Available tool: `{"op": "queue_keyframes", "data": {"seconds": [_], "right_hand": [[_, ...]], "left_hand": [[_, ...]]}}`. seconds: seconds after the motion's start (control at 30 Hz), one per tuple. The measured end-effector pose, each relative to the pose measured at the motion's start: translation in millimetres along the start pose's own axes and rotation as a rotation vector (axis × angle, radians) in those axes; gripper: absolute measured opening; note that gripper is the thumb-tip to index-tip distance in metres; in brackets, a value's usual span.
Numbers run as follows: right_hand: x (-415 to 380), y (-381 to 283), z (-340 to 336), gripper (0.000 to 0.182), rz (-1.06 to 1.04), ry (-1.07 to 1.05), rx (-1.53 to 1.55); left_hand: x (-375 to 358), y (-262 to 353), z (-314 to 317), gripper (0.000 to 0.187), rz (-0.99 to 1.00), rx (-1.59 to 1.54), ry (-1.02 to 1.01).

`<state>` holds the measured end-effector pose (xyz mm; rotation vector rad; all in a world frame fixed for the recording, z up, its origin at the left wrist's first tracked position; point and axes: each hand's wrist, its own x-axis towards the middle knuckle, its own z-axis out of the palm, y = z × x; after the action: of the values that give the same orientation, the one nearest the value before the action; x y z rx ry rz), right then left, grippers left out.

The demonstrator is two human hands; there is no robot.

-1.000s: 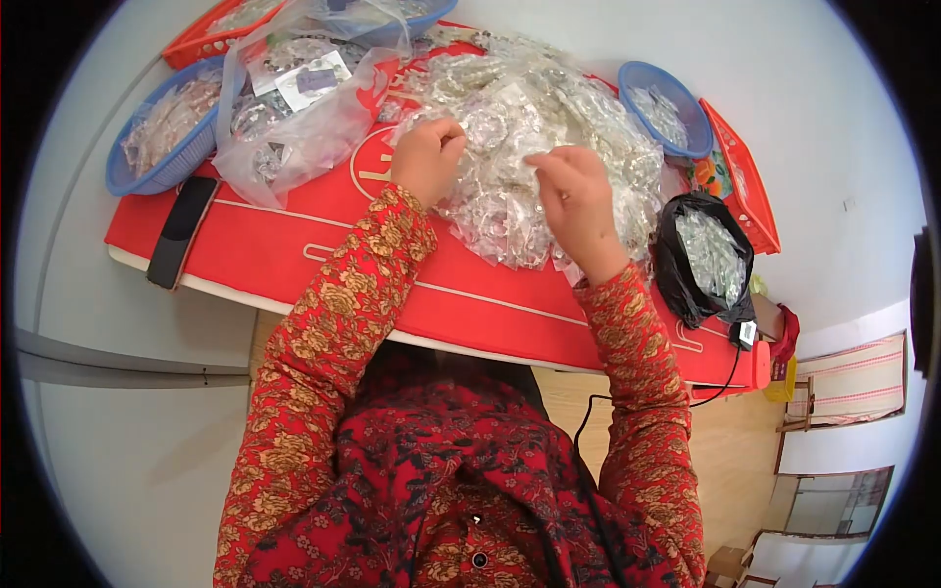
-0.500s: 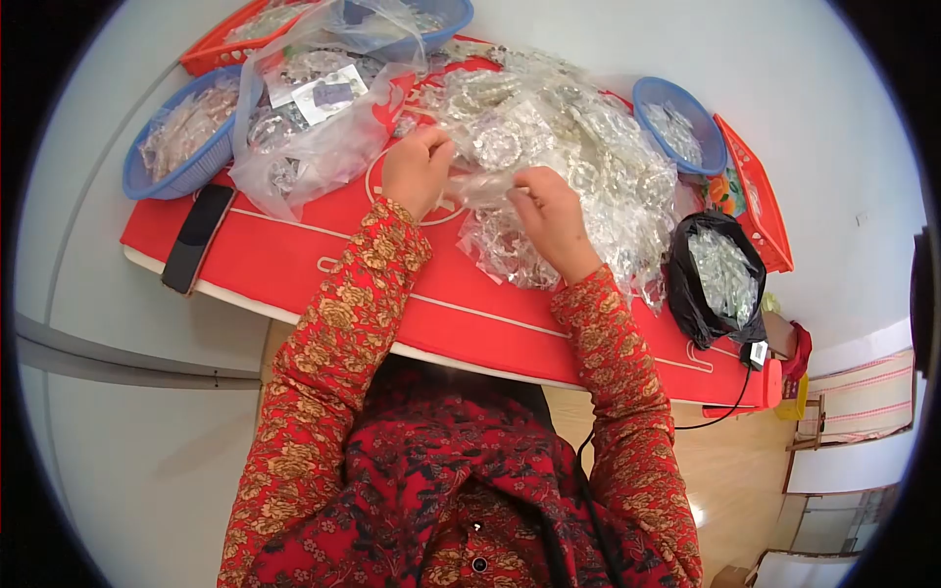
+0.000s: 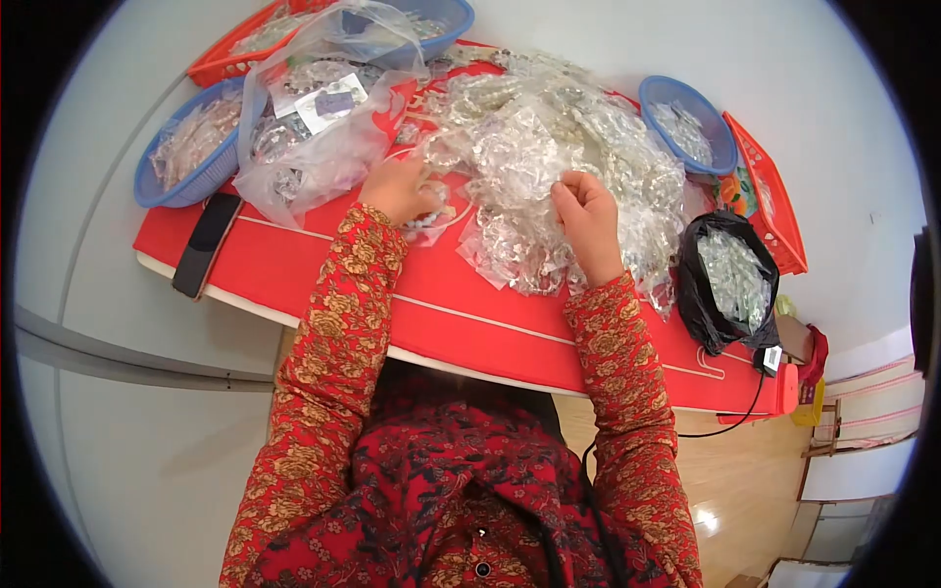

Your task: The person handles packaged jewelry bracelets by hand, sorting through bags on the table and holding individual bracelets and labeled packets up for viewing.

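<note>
My left hand (image 3: 398, 190) is curled at the left edge of a heap of small clear plastic packets (image 3: 520, 152). Pale beads on a string, which look like a beaded bracelet (image 3: 427, 223), show under its fingers, just above the red tabletop. Over the middle of the heap, my right hand (image 3: 591, 218) is closed with thumb and forefinger pinched together. Whatever is in that pinch blends with the shiny packets behind it, so I cannot make it out.
A clear plastic bag (image 3: 319, 147) of packets stands left of the heap, with a blue basket (image 3: 186, 186) beyond it. A phone (image 3: 206, 245) lies on the red table (image 3: 470, 328). At right are a black bag (image 3: 698, 294), a blue basket (image 3: 723, 157) and an orange basket (image 3: 784, 240).
My hands have moved apart, the left down and outward, the right slightly right and down. The clear plastic between them is gone, and pale beads now show under my left hand.
</note>
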<state>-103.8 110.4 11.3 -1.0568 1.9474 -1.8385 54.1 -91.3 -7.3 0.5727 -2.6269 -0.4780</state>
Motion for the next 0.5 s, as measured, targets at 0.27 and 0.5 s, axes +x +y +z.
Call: {"op": "queue_keyframes", "data": {"seconds": [0.27,0.5], "right_hand": [[-11,-17,7,0.026,-0.395,0.174,-0.363],[-20,-26,20,0.026,-0.061,-0.203,0.086]], "left_hand": [[4,9,-11,0.013,-0.18,-0.98,-0.084],[2,59,-5,0.008,-0.021,-1.53,0.007]]}}
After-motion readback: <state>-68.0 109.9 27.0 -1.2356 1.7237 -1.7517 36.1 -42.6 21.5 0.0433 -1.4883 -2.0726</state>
